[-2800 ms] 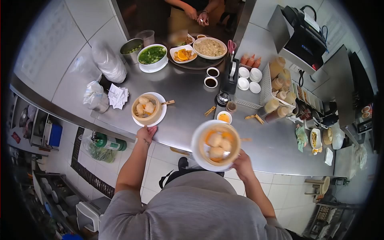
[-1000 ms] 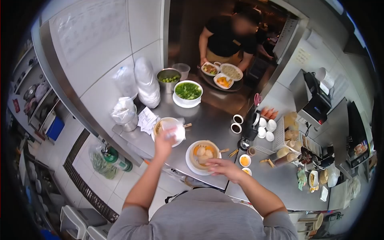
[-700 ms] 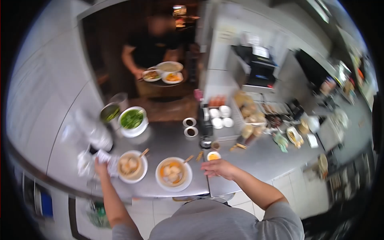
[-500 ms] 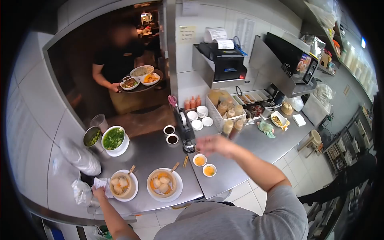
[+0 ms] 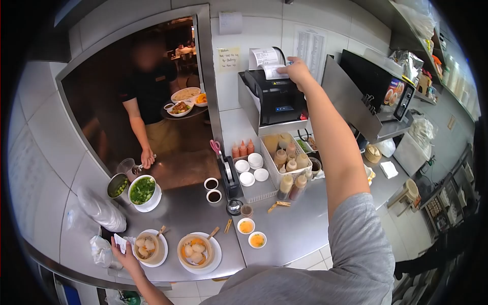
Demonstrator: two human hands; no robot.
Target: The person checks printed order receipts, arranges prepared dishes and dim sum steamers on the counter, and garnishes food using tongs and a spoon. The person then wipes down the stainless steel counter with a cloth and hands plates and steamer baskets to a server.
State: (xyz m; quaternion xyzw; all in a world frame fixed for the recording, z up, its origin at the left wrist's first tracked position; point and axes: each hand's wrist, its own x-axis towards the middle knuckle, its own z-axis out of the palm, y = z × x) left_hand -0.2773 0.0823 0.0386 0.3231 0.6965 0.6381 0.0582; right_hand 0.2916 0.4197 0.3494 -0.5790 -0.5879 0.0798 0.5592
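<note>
Thin, flat white paper slips [image 5: 121,243] are held in the fingers of the left hand [image 5: 127,259]; just beside those fingers stands a round bamboo steamer [image 5: 157,248] of pale, rounded dumplings [image 5: 145,244]. The right hand [image 5: 299,74] has its fingers at the edge of a curling printed strip [image 5: 273,72], pinch unclear, above a boxy black printer [image 5: 281,101].

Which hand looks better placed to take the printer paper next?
Likely the right: the right hand is already at the printer paper, while the left hand holds paper slips well away.

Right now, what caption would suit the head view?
Right hand at the receipt printer, left hand holding paper slips.
</note>
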